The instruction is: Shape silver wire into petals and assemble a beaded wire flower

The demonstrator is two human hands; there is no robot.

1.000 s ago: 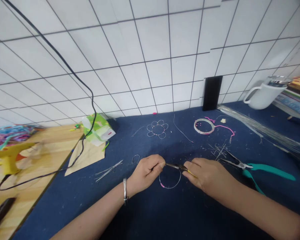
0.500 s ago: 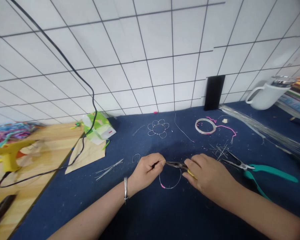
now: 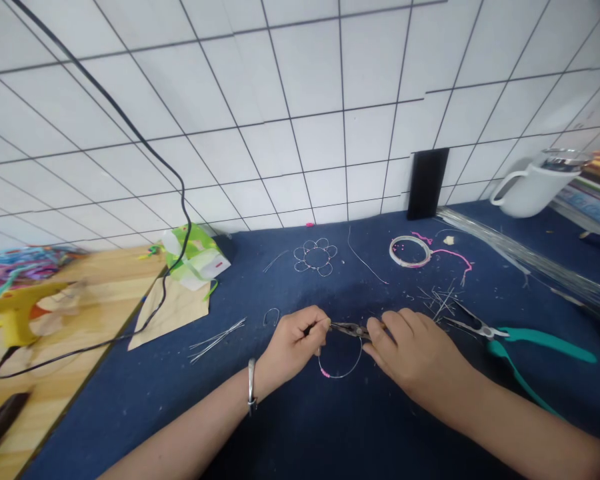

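Between finger and thumb, my left hand (image 3: 299, 337) pinches a thin wire loop (image 3: 341, 377), which hangs below the fingers with a bit of pink wrapping at its lower left. My right hand (image 3: 413, 347) is closed around a pair of pliers (image 3: 351, 329), its handles mostly hidden in the palm. The dark jaws point left and meet the wire right at my left fingertips; the exact grip point is too small to make out. Beyond the hands lies a flower-shaped wire piece (image 3: 316, 258) with several looped petals.
Teal-handled pliers (image 3: 545, 340) lie at the right beside cut wire bits (image 3: 439, 303). Behind are a white ring with pink thread (image 3: 410, 252), a wire bundle (image 3: 530, 257) and a white mug (image 3: 533, 187). Leftward are loose wires (image 3: 217, 340) and a yellow glue gun (image 3: 23, 310).
My right hand has turned slightly over the pliers, so their yellow handle shows less beneath the fingers. My left hand keeps its pinch on the wire loop. The whole view has shifted slightly.
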